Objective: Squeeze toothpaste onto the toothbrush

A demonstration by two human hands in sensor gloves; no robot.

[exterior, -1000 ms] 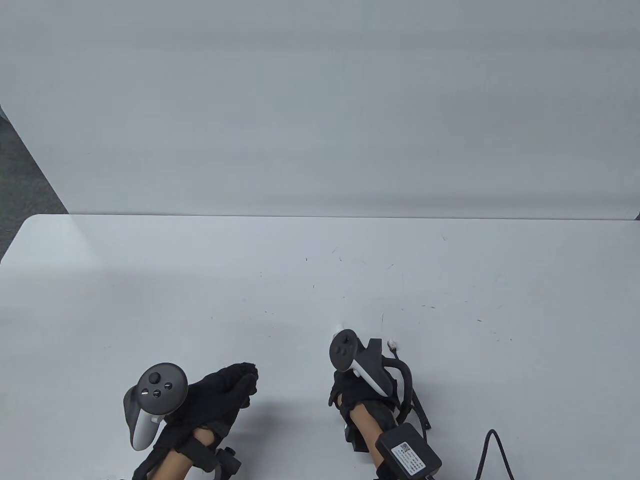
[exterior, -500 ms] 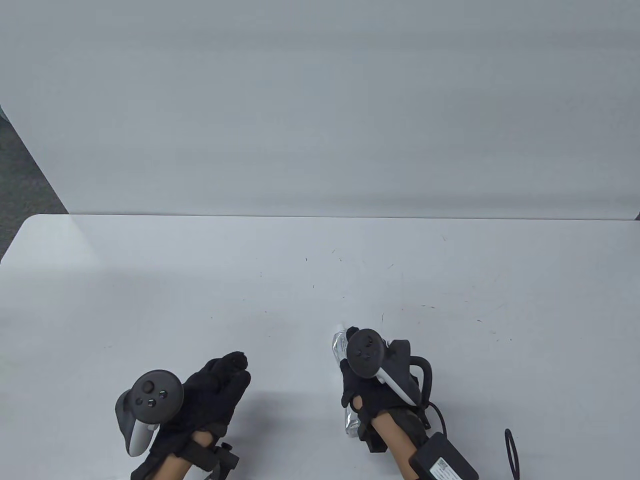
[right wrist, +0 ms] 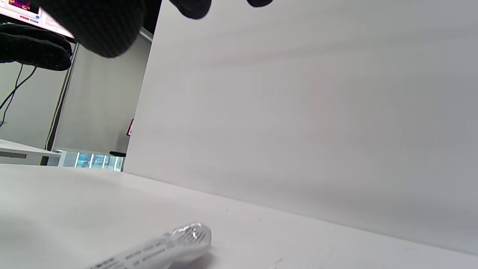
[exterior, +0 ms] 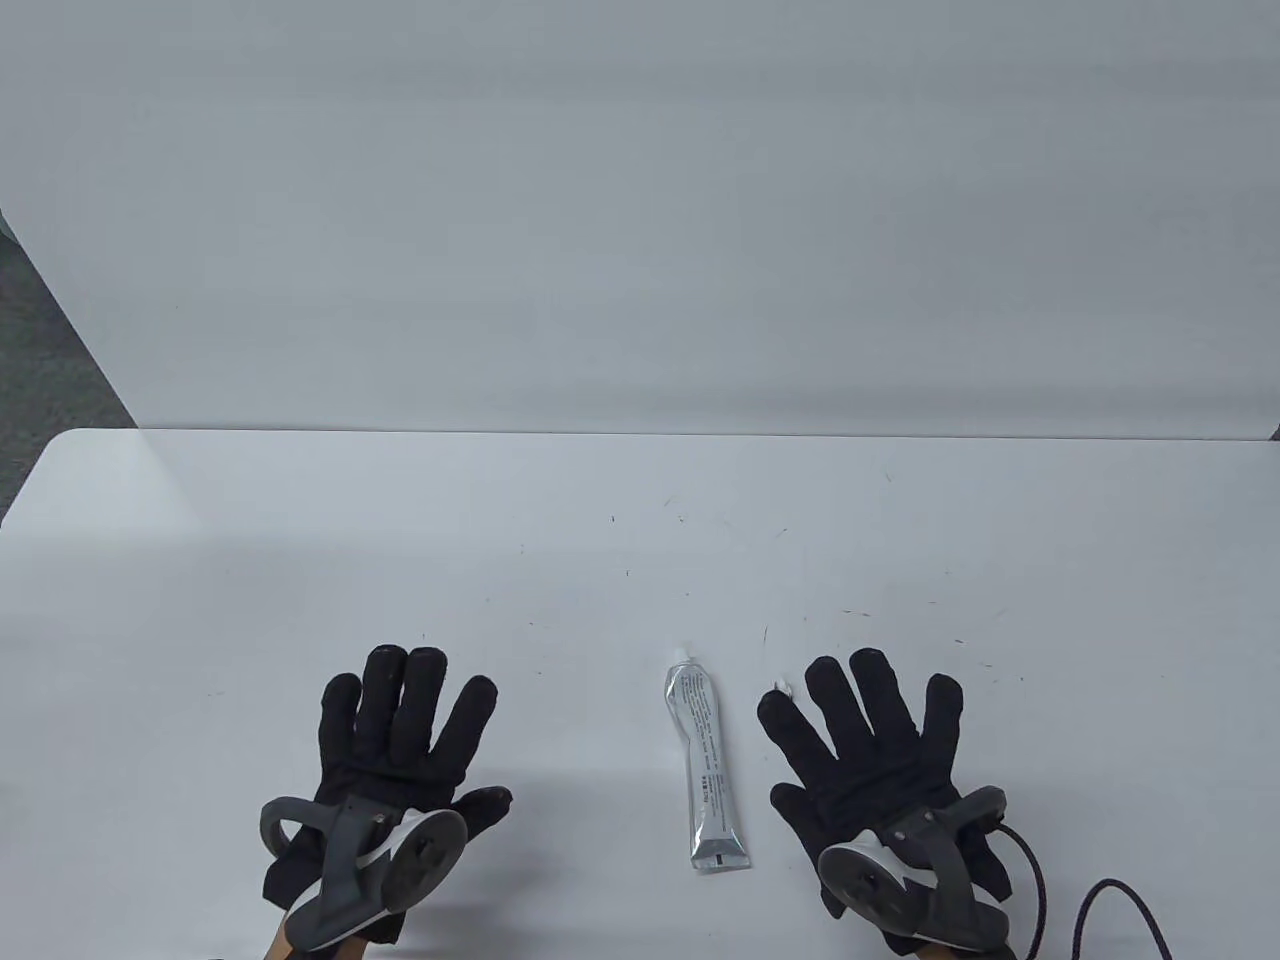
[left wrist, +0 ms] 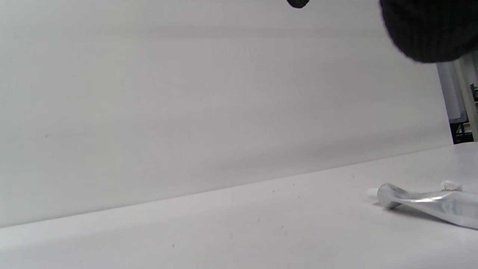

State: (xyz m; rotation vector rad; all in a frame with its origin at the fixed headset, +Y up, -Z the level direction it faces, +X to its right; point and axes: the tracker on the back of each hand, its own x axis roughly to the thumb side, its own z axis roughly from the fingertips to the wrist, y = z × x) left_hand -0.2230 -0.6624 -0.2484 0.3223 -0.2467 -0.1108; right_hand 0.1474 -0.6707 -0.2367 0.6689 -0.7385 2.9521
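In the table view, I see the toothpaste tube lying flat on the white surface, with its white nozzle pointing to the far edge and its flat crimped end toward me. I take the tube as my landmark. My left hand lies left of the tube, well apart from it, palm down, with the fingers spread; this grip holds nothing. My right hand lies just right of the tube, also palm down with spread fingers, and it does not touch the tube. A small white thing lies at the tip of the right forefinger, right of the tube's upper part; I cannot tell what it is. A black cable curls right of the right hand.

In the left wrist view, the tube lies at the right side on the surface, nozzle to the left. The same small white thing shows just behind the tube.

In the right wrist view, the rounded shoulder of the tube shows low in the picture, and black glove fingertips hang above it, apart from it.
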